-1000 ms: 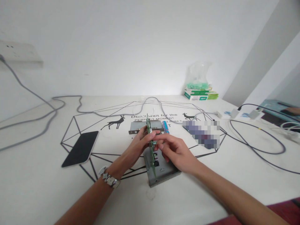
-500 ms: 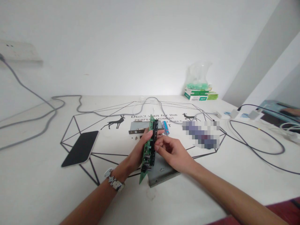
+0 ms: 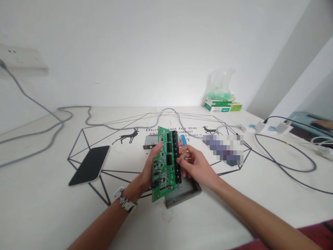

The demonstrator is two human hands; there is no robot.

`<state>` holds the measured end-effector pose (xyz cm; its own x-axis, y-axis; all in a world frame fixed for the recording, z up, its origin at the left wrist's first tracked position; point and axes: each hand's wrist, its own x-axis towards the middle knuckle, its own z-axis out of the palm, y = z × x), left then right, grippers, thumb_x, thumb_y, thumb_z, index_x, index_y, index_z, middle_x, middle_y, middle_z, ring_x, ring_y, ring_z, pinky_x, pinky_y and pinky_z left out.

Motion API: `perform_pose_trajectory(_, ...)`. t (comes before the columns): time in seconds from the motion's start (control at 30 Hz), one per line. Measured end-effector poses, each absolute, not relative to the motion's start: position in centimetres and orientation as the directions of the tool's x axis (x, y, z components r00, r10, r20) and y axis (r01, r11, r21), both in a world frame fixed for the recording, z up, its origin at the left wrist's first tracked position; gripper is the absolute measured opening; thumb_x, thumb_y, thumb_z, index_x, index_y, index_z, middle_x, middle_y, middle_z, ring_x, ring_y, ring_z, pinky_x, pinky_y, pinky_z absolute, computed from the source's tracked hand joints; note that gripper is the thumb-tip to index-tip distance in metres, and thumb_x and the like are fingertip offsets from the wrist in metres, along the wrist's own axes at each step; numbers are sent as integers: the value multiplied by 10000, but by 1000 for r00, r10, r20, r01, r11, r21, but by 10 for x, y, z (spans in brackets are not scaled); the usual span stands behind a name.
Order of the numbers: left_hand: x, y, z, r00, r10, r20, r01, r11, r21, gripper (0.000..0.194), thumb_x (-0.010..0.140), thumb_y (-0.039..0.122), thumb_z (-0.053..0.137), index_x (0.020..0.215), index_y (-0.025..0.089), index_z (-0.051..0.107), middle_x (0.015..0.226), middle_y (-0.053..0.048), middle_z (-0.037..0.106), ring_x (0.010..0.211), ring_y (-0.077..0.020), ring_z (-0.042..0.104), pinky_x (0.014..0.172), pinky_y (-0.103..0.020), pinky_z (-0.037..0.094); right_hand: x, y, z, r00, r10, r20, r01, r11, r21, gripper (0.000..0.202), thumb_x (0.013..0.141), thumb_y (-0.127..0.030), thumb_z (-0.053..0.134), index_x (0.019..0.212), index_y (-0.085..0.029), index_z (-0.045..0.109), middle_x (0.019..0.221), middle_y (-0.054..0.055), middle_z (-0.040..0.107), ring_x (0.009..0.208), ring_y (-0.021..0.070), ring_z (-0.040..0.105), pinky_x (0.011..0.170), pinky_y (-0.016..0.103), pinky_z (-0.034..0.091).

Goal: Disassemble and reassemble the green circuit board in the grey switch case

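A green circuit board [image 3: 163, 166] is held up, tilted, over the table, its component side facing me. Along its right edge runs a row of black ports. My left hand [image 3: 148, 170] grips the board's left edge, thumb on the front and the other fingers hidden behind. My right hand [image 3: 195, 166] is closed at the right edge, fingertips on the black ports. Below the board lies an open grey metal case [image 3: 186, 196], partly covered by board and hand. Beyond the left hand is another metal piece [image 3: 150, 140], largely hidden. A small blue item [image 3: 184, 140] shows behind the right hand.
A dark phone-like slab [image 3: 90, 165] lies at left. At right are a pixelated object [image 3: 223, 149], white adapters [image 3: 261, 127] and a looped black cable [image 3: 312, 170]. Green-white boxes [image 3: 218, 103] with a plastic bag stand by the wall. A grey cable [image 3: 114, 128] crosses the back.
The circuit board has turned from nearly edge-on to showing its component face. Both hands remain on it, and more of the metal case's right corner shows.
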<state>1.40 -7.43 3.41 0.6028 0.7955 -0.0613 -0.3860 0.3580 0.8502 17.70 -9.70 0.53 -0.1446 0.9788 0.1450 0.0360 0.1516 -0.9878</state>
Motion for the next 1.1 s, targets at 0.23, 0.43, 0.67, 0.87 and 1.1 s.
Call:
perform_pose_trajectory(0.23, 5, -63, 25, 634, 772, -45, -308, 305, 901, 613, 893, 645, 537, 1218, 143, 673, 992, -112, 773, 958, -310, 720, 858, -414, 562, 183, -95, 5, -39, 984, 176, 28, 177, -984, 292, 841, -376, 678, 1006, -233, 484, 827, -75, 544, 379, 52, 531, 316, 185, 397)
perform_pose_trajectory(0.43, 5, -66, 27, 679, 735, 0, -230, 212, 950, 600, 911, 651, 520, 1238, 169, 662, 1020, -123, 750, 990, -302, 698, 818, -382, 556, 182, -93, 3, -38, 982, 183, 61, 185, -981, 349, 834, -467, 700, 1011, -214, 537, 815, -43, 567, 431, 82, 571, 353, 211, 450)
perform_pose_trajectory(0.67, -2, -61, 18, 670, 721, 177, -124, -126, 984, 679, 817, 408, 766, 1429, 257, 514, 1383, -140, 585, 1307, -352, 520, 1045, -454, 448, 185, -90, 7, 60, 946, 318, 12, 318, -948, 303, 820, -456, 728, 949, -218, 591, 822, 20, 643, 693, 158, 615, 500, 242, 519)
perform_pose_trajectory(0.87, -7, -56, 6, 632, 753, 181, 49, -272, 961, 1079, 634, 242, 906, 1543, 321, 328, 1593, -160, 333, 1481, -387, 274, 1167, -572, 298, 183, -91, 8, 90, 897, 433, -7, 436, -900, 211, 853, -383, 701, 990, -239, 631, 996, 58, 717, 885, 213, 678, 771, 362, 588)
perform_pose_trajectory(1.1, -6, -52, 0, 569, 771, 285, 61, -385, 921, 1166, 673, 235, 878, 1601, 257, 173, 1504, -216, 432, 1383, -393, 433, 1164, -588, 322, 181, -102, 12, -16, 819, 574, 24, 574, -819, 222, 889, -276, 681, 1106, -274, 636, 1327, 87, 651, 1268, 244, 589, 901, 366, 554)
